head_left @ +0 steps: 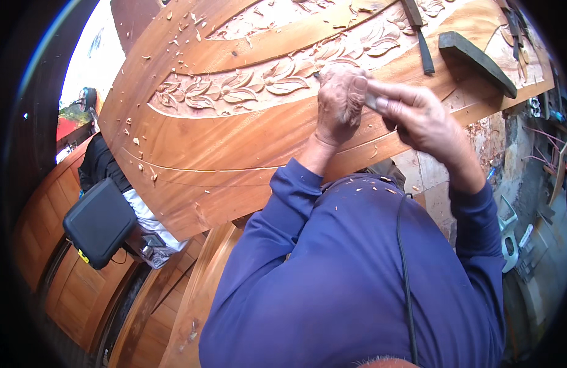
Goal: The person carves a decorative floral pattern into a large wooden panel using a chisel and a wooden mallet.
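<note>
A large reddish wooden panel (234,135) with carved flowers and leaves lies tilted in front of me. My left hand (340,101) is closed in a fist around a carving chisel (371,102), whose tip is hidden against the floral carving (259,86). My right hand (418,113) is wrapped around the chisel's handle end just behind the left hand. Both forearms wear blue sleeves. Wood chips are scattered over the panel and my chest.
A dark wooden mallet (476,61) and a long dark chisel (421,37) lie on the panel at the upper right. A black case (99,222) sits at the lower left beside more curved wooden panels (191,300). Tools and clutter lie on the floor at right.
</note>
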Demonstrator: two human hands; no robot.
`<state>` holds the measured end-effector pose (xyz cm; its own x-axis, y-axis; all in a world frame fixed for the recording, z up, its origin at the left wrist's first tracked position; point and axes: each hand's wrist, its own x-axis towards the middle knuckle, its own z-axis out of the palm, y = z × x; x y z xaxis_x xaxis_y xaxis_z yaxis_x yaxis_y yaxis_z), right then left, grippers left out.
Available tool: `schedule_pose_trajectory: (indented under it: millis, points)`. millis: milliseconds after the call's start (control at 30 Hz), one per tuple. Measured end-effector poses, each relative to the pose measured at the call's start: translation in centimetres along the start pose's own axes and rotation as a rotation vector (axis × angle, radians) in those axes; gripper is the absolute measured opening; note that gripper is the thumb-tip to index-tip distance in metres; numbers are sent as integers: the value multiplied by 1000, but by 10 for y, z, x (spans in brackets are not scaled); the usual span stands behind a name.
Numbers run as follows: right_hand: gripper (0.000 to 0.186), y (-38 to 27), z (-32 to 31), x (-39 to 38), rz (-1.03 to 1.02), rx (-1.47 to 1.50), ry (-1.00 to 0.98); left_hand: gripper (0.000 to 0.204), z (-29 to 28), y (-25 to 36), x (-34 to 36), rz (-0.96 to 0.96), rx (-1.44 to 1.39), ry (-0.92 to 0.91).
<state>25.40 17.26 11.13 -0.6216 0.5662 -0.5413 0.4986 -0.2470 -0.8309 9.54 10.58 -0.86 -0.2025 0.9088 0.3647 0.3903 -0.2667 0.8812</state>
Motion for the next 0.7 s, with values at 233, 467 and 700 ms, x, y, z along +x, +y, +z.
schedule_pose_trajectory:
  millis: [233,467,700]
  points:
    - [41,13,-13,-31,-147,203,392,56,-11,13,-16,255,200,-113]
    - [45,65,46,-58,112,385,220,44,-94,0,-47,-104,1070,-117]
    - [45,51,51,-35,126,441,137,48,-40,17,-60,27,445,-90]
